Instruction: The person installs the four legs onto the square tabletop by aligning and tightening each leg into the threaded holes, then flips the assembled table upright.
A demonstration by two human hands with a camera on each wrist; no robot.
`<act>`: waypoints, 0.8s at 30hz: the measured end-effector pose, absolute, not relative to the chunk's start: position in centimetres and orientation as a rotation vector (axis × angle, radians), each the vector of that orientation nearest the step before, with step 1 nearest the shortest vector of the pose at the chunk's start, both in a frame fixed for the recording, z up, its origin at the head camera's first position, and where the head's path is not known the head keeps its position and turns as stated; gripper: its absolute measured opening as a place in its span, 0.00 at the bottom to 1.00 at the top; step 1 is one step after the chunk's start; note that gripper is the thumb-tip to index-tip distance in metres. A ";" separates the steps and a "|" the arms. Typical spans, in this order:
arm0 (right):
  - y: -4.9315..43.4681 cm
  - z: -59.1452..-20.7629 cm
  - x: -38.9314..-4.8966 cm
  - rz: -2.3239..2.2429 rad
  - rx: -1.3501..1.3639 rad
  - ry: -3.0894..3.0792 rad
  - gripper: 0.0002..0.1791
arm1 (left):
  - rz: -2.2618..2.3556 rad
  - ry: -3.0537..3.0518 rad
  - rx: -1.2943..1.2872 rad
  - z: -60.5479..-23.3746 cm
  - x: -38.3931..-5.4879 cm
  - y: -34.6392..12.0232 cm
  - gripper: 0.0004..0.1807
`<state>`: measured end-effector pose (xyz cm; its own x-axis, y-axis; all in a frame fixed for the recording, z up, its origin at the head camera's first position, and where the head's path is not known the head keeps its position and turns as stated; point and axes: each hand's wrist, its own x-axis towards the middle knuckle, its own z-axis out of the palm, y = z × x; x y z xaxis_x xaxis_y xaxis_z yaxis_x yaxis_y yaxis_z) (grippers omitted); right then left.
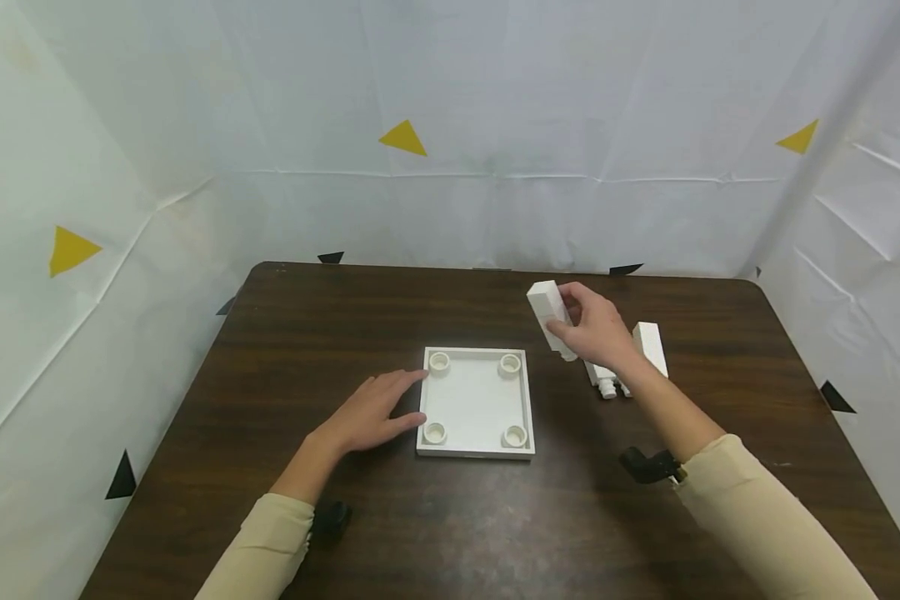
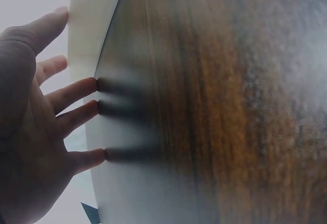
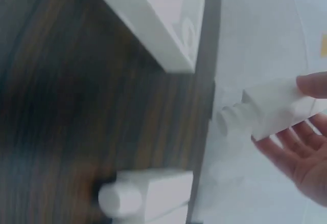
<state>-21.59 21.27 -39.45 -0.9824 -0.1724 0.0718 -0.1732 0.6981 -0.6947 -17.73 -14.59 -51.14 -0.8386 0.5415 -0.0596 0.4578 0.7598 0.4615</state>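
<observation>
My right hand [image 1: 592, 325] pinches a white square furniture leg [image 1: 546, 307] between thumb and fingers, tilted above the table. Its threaded round end [image 3: 236, 119] points down and shows in the right wrist view. A shallow white square panel [image 1: 476, 400] with a raised rim lies flat near the middle, a round socket [image 1: 510, 365] in each corner. At the panel's left edge, my left hand [image 1: 371, 410] rests with fingers spread and fairly straight, thumb and fingertips right at the rim. More white legs [image 1: 648, 346] lie on the table, partly hidden behind my right wrist.
The dark wood-grain table [image 1: 330, 317] has rounded far corners. White sheeting [image 1: 495, 217] hangs behind it and on both sides, marked with yellow and black triangles. A black wrist device [image 1: 647, 465] sits at my right sleeve, another [image 1: 332, 518] at my left.
</observation>
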 end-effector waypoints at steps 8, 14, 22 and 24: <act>16.4 -41.7 -22.6 1.497 0.481 -2.762 0.23 | 0.657 2.762 0.789 -51.1 -17.8 -14.5 0.40; 13.7 -43.7 -23.1 1.588 0.536 -2.676 0.22 | 0.671 2.757 0.763 -51.3 -17.8 -14.6 0.39; 11.0 -45.2 -23.1 1.671 0.596 -2.572 0.21 | 0.675 2.769 0.751 -51.6 -17.9 -14.7 0.39; 10.4 -45.3 -23.0 1.717 0.604 -2.548 0.21 | 0.678 2.767 0.744 -51.6 -17.9 -14.7 0.39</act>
